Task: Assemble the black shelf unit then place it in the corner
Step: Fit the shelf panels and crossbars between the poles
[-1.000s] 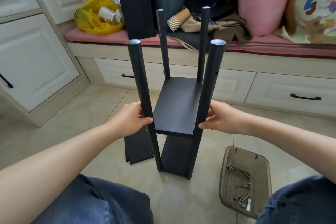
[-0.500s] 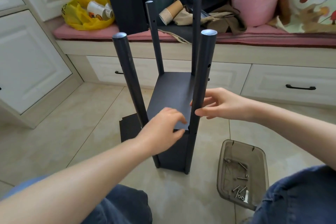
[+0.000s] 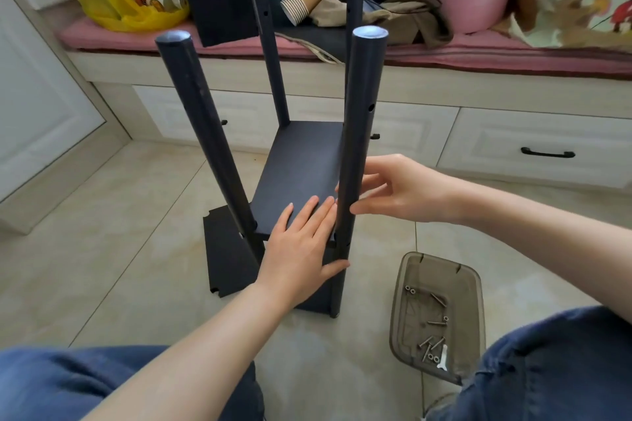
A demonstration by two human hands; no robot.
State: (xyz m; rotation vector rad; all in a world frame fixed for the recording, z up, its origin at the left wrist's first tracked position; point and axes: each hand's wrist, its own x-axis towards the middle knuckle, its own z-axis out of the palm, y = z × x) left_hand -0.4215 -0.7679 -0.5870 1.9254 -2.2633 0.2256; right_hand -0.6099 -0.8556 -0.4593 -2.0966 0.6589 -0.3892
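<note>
The shelf board (image 3: 301, 164) is looking matt black; its posts (image 3: 362, 133) are looking smooth; at four o'clock the tray (image 3: 461, 325) is showing glossy translucent plastic, its screws (image 3: 431, 344) shiny metal.

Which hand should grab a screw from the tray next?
Right, probably. The tray of screws lies on the floor nearer the right hand, which only loosely holds a post. The left hand presses flat on the shelf, farther away.
</note>
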